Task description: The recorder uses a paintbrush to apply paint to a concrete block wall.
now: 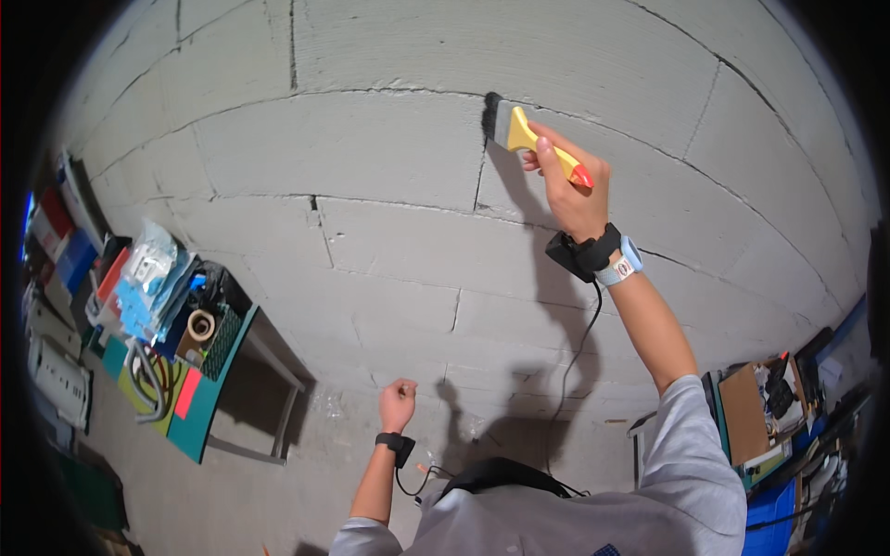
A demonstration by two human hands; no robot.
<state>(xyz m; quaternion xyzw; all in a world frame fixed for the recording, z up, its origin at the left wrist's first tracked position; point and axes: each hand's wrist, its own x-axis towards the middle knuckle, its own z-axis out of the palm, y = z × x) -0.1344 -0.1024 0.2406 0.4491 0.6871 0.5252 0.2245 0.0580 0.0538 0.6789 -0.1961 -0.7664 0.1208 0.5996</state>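
My right hand (573, 184) grips a flat paintbrush (523, 132) by its yellow, red-tipped handle, thumb on top. The brush's black bristles meet the grey block wall (389, 146) where a horizontal joint crosses a vertical one. Whether the bristles press hard on the wall cannot be told. Low in front of me, my left hand (398, 404) hangs apart from the wall with its fingers curled in, and nothing shows in it. Both wrists wear black straps with a small box and a cable (580, 354); a light-blue watch (630, 254) is on the right one too.
To the left, a green-topped table (197, 425) carries plastic packets (149, 278), a tape roll (201, 324) and a grey hose (149, 396). At right stand an open cardboard box (744, 410) and a blue bin (770, 518). Plastic scraps (330, 402) lie on the concrete floor by the wall.
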